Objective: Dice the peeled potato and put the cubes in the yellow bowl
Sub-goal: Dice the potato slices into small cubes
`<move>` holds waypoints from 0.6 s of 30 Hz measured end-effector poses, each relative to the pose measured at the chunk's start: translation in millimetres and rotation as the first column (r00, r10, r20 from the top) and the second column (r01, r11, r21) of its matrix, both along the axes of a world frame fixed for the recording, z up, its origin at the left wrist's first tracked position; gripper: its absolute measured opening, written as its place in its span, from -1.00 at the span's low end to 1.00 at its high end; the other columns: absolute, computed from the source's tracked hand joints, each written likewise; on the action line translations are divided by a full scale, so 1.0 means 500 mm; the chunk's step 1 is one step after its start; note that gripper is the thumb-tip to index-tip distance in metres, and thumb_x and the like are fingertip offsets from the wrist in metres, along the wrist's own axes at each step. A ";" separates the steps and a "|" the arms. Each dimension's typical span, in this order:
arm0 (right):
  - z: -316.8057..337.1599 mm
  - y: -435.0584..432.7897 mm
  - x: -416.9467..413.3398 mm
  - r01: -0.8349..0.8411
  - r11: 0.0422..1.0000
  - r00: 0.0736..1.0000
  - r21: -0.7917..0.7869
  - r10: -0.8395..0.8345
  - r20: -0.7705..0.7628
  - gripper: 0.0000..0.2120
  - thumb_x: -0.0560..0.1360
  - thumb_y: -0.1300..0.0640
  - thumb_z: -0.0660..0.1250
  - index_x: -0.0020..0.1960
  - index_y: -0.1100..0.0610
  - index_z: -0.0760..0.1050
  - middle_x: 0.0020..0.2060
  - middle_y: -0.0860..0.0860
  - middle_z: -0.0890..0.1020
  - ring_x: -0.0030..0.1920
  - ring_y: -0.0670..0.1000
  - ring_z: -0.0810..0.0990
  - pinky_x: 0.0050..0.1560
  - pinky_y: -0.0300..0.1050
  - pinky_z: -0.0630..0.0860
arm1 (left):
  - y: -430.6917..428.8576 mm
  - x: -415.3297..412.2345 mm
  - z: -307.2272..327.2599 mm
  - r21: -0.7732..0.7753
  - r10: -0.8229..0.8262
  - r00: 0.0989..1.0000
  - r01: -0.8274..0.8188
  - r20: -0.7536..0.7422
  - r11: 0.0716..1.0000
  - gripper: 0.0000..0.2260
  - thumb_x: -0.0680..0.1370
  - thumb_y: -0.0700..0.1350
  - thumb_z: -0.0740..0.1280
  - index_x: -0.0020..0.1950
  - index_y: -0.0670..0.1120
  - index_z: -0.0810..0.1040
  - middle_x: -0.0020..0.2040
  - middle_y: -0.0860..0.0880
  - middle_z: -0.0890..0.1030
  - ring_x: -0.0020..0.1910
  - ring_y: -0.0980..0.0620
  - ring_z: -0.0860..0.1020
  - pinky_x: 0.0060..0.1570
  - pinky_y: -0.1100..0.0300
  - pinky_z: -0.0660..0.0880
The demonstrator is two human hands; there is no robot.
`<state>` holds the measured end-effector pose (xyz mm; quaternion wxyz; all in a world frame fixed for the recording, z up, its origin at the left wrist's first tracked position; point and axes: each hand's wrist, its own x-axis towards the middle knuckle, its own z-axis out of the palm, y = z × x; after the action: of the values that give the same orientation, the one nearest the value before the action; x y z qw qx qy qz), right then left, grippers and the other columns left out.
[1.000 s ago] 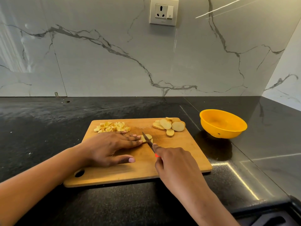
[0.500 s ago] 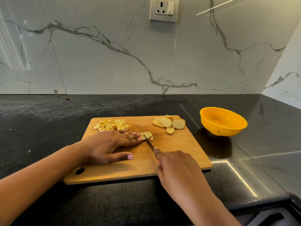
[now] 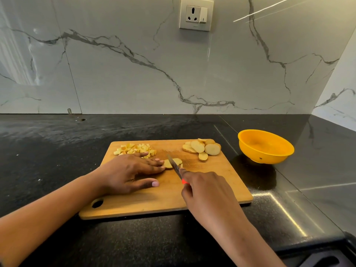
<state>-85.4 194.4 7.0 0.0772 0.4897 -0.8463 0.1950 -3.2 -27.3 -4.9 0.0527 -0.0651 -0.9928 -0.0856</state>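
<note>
Two bare hands over a wooden cutting board [image 3: 221, 182] in the lower middle of the frame, on a black stone counter [image 3: 57, 143]. Left hand [image 3: 127, 172] laid flat on the board, fingers [image 3: 152, 163] straight and close together, tips pressing on a potato piece [image 3: 168, 164] at the board's centre, thumb spread toward the near edge. Right hand [image 3: 208, 191] curled round the red handle of a small knife [image 3: 174, 166], forefinger stretched along the back of the blade; blade set across the potato piece, just right of the left fingertips. Heap of potato cubes [image 3: 134, 149] at the board's upper left corner, partly behind the left hand. Overlapping round slices [image 3: 202, 149] at the board's upper right corner. Yellow bowl [image 3: 269, 158] upright on the counter, right of the board and apart from it, with a dark speck on its outer wall. White veined marble wall [image 3: 134, 74] behind, with a socket plate [image 3: 196, 14] at top centre.
</note>
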 end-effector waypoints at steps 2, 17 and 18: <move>-0.006 -0.011 0.000 0.000 1.000 1.000 0.015 0.000 -0.019 -0.57 0.63 0.02 0.09 0.50 -0.06 0.22 0.10 -0.06 0.59 0.06 -0.01 0.51 -0.09 -0.16 0.41 | -0.001 -0.002 -0.001 -0.007 -0.002 1.000 0.002 -0.001 1.000 -0.38 0.46 0.46 -0.12 0.40 0.19 0.24 0.39 0.29 0.29 0.38 0.45 0.15 0.37 0.48 -0.12; -0.008 -0.015 -0.004 -0.015 1.000 0.997 0.009 0.015 -0.077 -0.55 0.64 0.00 0.08 0.51 -0.08 0.17 0.08 -0.07 0.59 0.03 -0.03 0.52 -0.09 -0.15 0.43 | 0.001 -0.006 0.001 -0.125 -0.016 0.999 0.012 -0.033 0.992 -0.41 0.51 0.41 -0.13 0.42 0.16 0.24 0.38 0.26 0.31 0.37 0.39 0.20 0.38 0.39 -0.09; -0.009 -0.016 -0.004 -0.014 1.000 0.997 0.021 0.016 -0.082 -0.56 0.64 0.00 0.08 0.51 -0.08 0.18 0.08 -0.07 0.58 0.03 -0.02 0.52 -0.11 -0.16 0.41 | 0.001 -0.006 0.001 -0.130 -0.013 0.999 0.008 -0.036 0.992 -0.40 0.50 0.41 -0.14 0.43 0.16 0.25 0.37 0.27 0.31 0.37 0.39 0.20 0.38 0.39 -0.11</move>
<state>-87.3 186.5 2.7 0.1054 0.5044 -0.8407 0.1665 -6.2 -26.9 -4.7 0.0663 -0.0752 -0.9948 -0.0201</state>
